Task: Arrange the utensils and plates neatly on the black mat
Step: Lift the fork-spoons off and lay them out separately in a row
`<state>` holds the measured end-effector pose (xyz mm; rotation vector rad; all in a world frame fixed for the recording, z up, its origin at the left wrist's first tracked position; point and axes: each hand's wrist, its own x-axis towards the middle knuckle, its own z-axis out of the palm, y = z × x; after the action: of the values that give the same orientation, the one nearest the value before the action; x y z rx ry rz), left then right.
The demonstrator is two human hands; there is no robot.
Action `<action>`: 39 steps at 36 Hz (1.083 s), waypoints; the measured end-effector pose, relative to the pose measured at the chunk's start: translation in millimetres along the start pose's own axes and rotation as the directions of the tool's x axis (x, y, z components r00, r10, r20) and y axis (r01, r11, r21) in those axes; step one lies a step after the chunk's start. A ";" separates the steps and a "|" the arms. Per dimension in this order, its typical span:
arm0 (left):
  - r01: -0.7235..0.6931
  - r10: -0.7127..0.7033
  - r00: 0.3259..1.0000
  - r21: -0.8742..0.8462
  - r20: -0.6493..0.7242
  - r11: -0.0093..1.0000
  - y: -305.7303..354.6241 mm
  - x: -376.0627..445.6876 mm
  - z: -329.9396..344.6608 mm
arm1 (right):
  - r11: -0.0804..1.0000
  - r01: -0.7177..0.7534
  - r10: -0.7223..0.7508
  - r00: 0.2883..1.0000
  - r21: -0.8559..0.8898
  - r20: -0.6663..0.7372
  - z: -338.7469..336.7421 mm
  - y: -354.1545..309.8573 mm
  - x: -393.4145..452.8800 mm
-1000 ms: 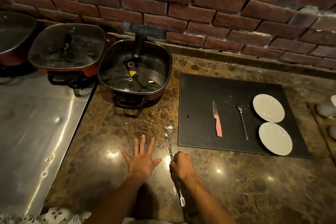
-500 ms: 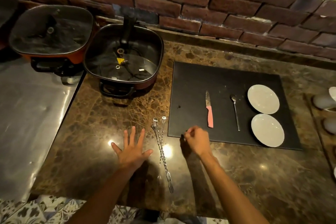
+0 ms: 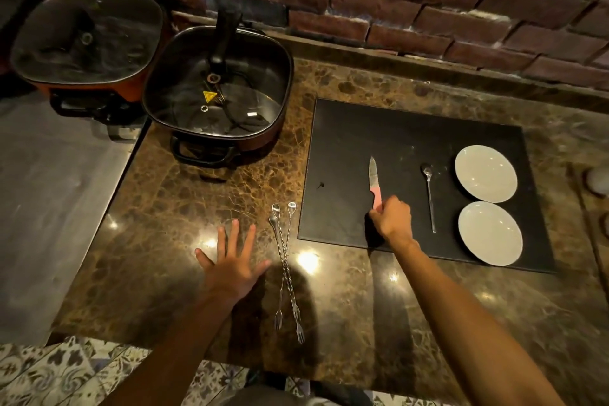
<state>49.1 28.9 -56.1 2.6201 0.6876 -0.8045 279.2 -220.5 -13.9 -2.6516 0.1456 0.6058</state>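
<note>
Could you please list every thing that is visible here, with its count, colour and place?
black mat: 1, black, on the counter at the right
plates: 2, white, on the mat's right side, one behind the other
knife: 1, pink handle, mid mat
spoon: 1, silver, between knife and plates
long forks: about 3, silver, crossed on the counter left of the mat
lidded pans: 2, orange-red, glass lids, back left
left hand: flat on the counter
right hand: closed on the knife handle
</note>
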 end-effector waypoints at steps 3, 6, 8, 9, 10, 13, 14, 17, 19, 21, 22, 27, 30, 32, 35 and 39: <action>0.003 -0.003 1.000 -0.004 -0.009 1.000 0.9 -0.5 1.9 | 0.999 -0.033 0.032 0.999 0.021 0.041 1.4 2.9 -8.4; 0.013 -0.012 1.000 -0.020 0.026 1.000 1.6 2.3 2.0 | 0.999 -0.033 0.031 0.997 0.024 0.070 5.4 9.1 -26.9; 0.020 -0.019 0.999 -0.026 0.045 0.999 1.9 4.2 1.9 | 0.999 -0.035 0.032 0.995 0.032 0.090 11.8 15.7 -43.0; 0.019 -0.017 0.998 -0.026 0.052 0.999 1.7 4.6 2.0 | 0.999 -0.035 0.032 0.995 0.032 0.098 15.8 19.5 -52.2; 0.015 -0.013 0.998 -0.029 0.059 0.999 1.1 4.7 2.3 | 0.999 -0.039 0.035 0.994 0.030 0.106 20.0 23.1 -61.9; 0.006 -0.003 0.998 -0.045 0.063 0.999 -1.0 5.8 4.6 | 0.999 -0.042 0.037 0.992 0.033 0.121 34.5 35.7 -92.0; 0.009 -0.006 0.998 -0.046 0.065 0.999 -1.4 6.3 5.3 | 0.998 -0.043 0.037 0.991 0.044 0.127 39.9 39.8 -102.1; 0.022 -0.019 0.998 -0.046 0.064 0.999 -1.5 7.4 6.8 | 0.997 -0.051 0.042 0.991 0.065 0.129 53.4 48.8 -129.4; 0.021 -0.018 0.998 -0.053 0.063 0.998 -1.8 7.8 6.9 | 0.996 -0.057 0.049 0.992 0.068 0.117 59.1 52.9 -141.9; 0.014 -0.010 0.998 -0.064 0.067 0.998 -2.7 7.8 6.5 | 0.996 -0.056 0.050 0.994 0.064 0.102 61.9 54.3 -149.0; 0.010 -0.005 0.998 -0.065 0.067 0.998 -3.1 7.6 6.4 | 0.996 -0.058 0.051 0.994 0.066 0.095 62.4 54.0 -150.5; -0.008 0.011 0.998 -0.060 0.060 0.998 -5.1 3.3 7.1 | 0.996 -0.056 0.051 0.997 0.074 0.066 58.4 48.7 -141.9; -0.018 0.020 0.998 -0.044 0.061 0.999 -6.3 -0.1 8.8 | 0.994 -0.064 0.060 0.997 0.093 0.046 50.8 38.7 -127.4; -0.025 0.026 0.998 -0.033 0.058 0.999 -7.7 -2.1 10.4 | 0.993 -0.070 0.067 0.997 0.098 0.028 43.2 28.9 -112.8; -0.033 0.033 0.998 -0.013 0.055 0.999 -9.5 -4.0 12.7 | 0.996 -0.063 0.062 0.998 0.063 0.013 30.2 15.6 -83.8; -0.036 0.037 0.998 -0.010 0.042 0.999 -11.5 -1.6 16.4 | 0.997 -0.059 0.059 0.998 0.052 0.006 17.9 1.6 -49.8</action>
<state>34.6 31.0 -69.9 2.5924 0.6287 -0.8411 227.0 -214.0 -7.4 -2.6034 0.2356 0.6190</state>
